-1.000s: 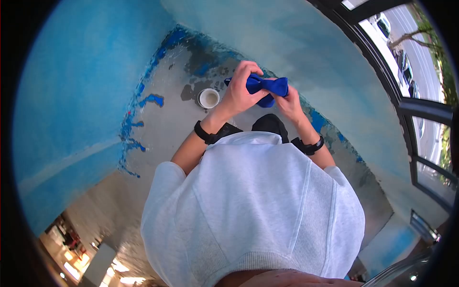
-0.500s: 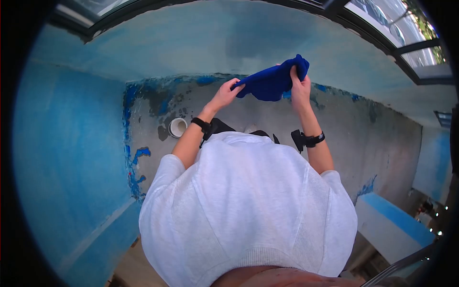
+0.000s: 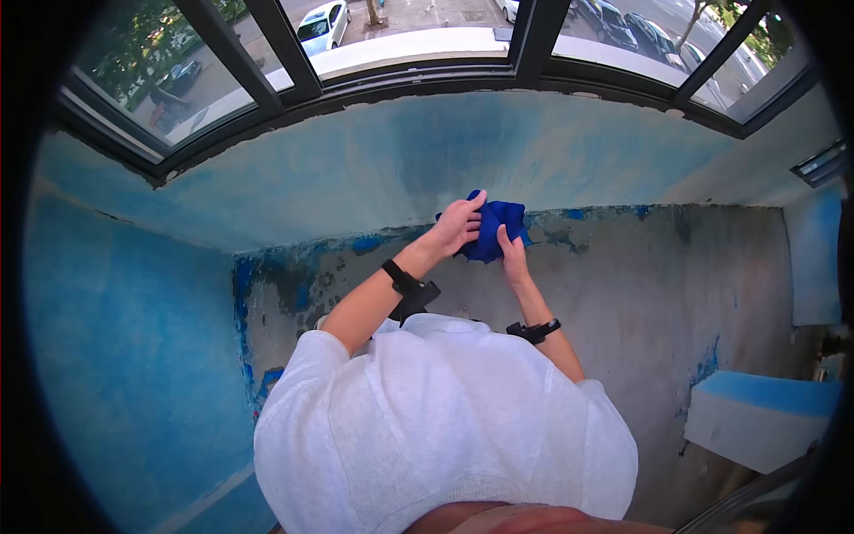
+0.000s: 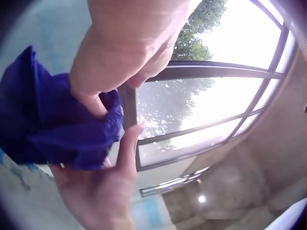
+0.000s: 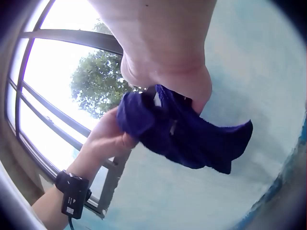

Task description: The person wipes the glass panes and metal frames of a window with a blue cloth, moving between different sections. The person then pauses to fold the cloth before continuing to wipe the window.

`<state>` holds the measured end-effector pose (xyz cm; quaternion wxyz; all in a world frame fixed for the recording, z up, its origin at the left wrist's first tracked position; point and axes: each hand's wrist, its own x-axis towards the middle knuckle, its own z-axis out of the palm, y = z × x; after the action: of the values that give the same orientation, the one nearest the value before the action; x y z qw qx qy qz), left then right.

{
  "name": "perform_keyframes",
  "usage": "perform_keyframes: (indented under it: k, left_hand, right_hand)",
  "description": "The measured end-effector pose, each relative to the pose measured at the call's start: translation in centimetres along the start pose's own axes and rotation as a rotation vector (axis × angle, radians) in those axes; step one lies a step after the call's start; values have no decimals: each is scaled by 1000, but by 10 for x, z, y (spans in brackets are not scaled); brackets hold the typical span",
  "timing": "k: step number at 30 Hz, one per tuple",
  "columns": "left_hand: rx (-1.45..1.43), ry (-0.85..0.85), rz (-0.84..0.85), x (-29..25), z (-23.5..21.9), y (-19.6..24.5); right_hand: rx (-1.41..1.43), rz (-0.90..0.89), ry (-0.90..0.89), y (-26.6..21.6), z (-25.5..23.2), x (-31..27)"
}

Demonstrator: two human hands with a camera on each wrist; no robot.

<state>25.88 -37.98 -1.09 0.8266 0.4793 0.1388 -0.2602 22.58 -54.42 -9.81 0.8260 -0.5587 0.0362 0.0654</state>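
A blue cloth (image 3: 503,222) is bunched up between my two hands, held out in front of my body near the wall. My left hand (image 3: 455,228) grips its left side, with fingers over the fabric; in the left wrist view a fingertip presses into a fold of the cloth (image 4: 57,124). On the opposite side my right hand (image 3: 513,255) holds it, thumb on the near face and fingers hidden behind. From the right wrist, one end of the cloth (image 5: 216,143) hangs loose to the side.
Ahead stands a light blue wall (image 3: 356,169) below dark-framed windows (image 3: 418,78). The left wall (image 3: 133,294) is blue too. Peeling blue patches (image 3: 366,242) run along its foot on the grey floor (image 3: 614,303). A white and blue ledge (image 3: 756,414) juts in at right.
The view has swung up to the windows. The cloth went from a twisted bunch to stretched between the hands, then was gathered together again. The white pot on the floor is now mostly hidden.
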Motion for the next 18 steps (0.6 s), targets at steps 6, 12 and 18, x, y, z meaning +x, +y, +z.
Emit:
perform_keyframes:
  k: [6, 12, 18]
  left_hand:
    - [-177, -268, 81, -46, 23, 20]
    - [-104, -378, 155, -56, 2, 37]
    - [565, -134, 451, -48, -51, 65]
  right_hand:
    - [165, 121, -177, -13, 16, -1]
    - [198, 144, -310, -22, 53, 14]
    - [225, 318, -285, -28, 68, 40]
